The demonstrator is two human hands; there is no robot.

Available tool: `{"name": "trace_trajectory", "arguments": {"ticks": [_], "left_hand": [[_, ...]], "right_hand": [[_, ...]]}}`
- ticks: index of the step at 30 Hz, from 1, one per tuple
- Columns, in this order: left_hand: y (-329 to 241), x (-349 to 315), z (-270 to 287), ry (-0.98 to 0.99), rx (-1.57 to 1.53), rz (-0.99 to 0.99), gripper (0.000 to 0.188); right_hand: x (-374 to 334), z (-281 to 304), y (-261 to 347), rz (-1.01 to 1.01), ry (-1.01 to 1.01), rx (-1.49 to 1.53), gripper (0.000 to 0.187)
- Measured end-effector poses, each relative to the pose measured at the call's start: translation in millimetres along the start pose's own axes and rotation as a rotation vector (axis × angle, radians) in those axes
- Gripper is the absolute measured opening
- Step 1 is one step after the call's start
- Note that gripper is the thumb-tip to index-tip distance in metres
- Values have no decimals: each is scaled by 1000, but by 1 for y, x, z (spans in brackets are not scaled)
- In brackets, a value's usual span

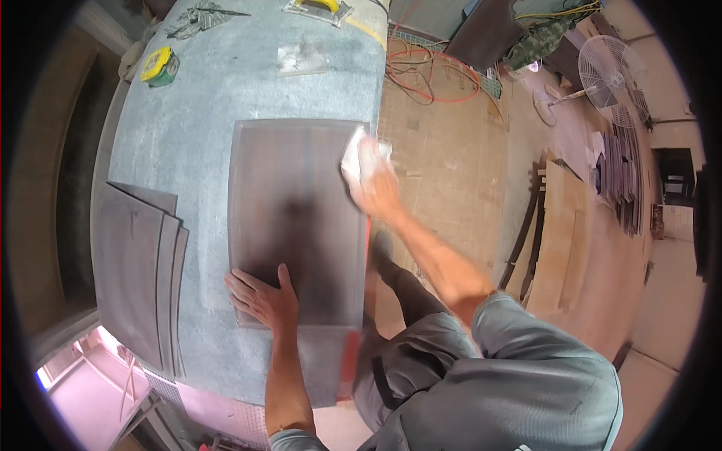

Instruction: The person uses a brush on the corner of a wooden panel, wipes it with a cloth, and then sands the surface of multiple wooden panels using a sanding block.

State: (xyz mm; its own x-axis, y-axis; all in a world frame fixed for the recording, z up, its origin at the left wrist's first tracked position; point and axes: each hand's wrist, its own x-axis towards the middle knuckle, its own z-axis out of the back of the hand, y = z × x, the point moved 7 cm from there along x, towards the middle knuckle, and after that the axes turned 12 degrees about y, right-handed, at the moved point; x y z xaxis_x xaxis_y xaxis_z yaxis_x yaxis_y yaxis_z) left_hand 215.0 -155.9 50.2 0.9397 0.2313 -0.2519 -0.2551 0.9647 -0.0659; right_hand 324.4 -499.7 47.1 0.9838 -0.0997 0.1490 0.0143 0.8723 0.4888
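Observation:
A dark brown rectangular panel [301, 218] with a raised border lies flat on the blue-grey covered table [203, 98]. My left hand [265, 299] rests on the panel's near left corner, fingers spread. At the far right edge of the panel, my right hand [374, 184] presses a white folded sheet [352, 156] against the border. Whether the sheet is cloth or abrasive paper I cannot make out, as the hand is slightly blurred and covers part of it.
Several similar dark panels [135, 263] lie stacked at the table's left edge. Toward the far end are a green tub with a yellow lid [156, 68], a yellow-handled tool [320, 9] and a crumpled cloth [201, 21]. An orange hose [444, 98] and a fan [605, 79] stand right.

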Motion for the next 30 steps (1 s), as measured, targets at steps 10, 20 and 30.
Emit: {"name": "trace_trajectory", "arguments": {"ticks": [10, 20, 30], "left_hand": [[3, -2, 5, -8, 3, 19, 106], [-5, -7, 13, -105, -14, -42, 102], [-4, -13, 13, -197, 65, -78, 102]], "right_hand": [[-19, -1, 23, 46, 47, 28, 71], [-145, -13, 78, 10, -17, 16, 70], [-298, -22, 158, -47, 234, 30, 86]]}}
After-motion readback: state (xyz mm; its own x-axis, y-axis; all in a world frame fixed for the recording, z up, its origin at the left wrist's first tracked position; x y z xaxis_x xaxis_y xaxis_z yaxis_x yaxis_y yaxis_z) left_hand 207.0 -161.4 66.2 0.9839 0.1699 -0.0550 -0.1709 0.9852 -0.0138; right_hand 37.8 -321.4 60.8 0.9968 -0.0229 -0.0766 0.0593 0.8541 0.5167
